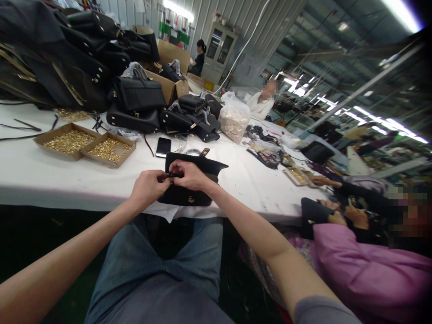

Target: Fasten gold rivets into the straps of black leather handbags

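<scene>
A small black handbag with its flap open lies at the near edge of the white table, a gold clasp on its front. My left hand and my right hand meet at the bag's left side. Both pinch a small dark part at the bag's upper edge; what the part is cannot be made out. A black phone lies just beyond the bag.
Two shallow cardboard trays of gold fittings sit to the left. Black bags are piled at the back left, beside a clear sack of pale parts. A co-worker in a purple sleeve works at my right.
</scene>
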Demonstrator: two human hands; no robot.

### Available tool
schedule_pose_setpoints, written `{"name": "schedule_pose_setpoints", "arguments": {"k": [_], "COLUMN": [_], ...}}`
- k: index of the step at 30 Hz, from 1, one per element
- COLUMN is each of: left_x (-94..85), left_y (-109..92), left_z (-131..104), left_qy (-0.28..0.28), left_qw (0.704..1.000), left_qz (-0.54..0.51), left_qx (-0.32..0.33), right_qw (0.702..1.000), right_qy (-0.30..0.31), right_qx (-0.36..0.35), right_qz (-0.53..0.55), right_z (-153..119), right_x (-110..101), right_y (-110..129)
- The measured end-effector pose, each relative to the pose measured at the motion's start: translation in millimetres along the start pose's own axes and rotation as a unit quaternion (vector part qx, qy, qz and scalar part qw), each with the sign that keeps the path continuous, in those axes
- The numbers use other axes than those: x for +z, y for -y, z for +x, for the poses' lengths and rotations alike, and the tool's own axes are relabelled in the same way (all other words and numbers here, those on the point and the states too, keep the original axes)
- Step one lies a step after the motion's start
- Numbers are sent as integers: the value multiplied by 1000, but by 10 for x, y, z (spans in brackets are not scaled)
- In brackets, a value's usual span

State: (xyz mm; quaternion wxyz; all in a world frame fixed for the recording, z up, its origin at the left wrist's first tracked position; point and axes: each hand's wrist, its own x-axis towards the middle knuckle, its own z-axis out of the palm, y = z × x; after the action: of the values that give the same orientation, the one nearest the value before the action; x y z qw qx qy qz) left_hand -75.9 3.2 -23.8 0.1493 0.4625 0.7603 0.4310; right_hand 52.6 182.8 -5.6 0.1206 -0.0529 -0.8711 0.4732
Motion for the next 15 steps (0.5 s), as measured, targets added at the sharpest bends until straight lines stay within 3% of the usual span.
{"name": "schedule_pose_setpoints", "arguments": {"k": [9,15], "left_x": [-59,-57], "left_y": [4,-23], "left_z": [63,75], "left_qy": [44,23], "left_qw": [993,993], "left_qz": [95,112], "left_qx": [50,41], "right_qw": [1000,999], "right_qy": [-4,-13], "right_qx": [5,12], "right_qz": [-24,-34], "right_z": [28,20], "right_x": [17,49], "right_y": [17,4]}}
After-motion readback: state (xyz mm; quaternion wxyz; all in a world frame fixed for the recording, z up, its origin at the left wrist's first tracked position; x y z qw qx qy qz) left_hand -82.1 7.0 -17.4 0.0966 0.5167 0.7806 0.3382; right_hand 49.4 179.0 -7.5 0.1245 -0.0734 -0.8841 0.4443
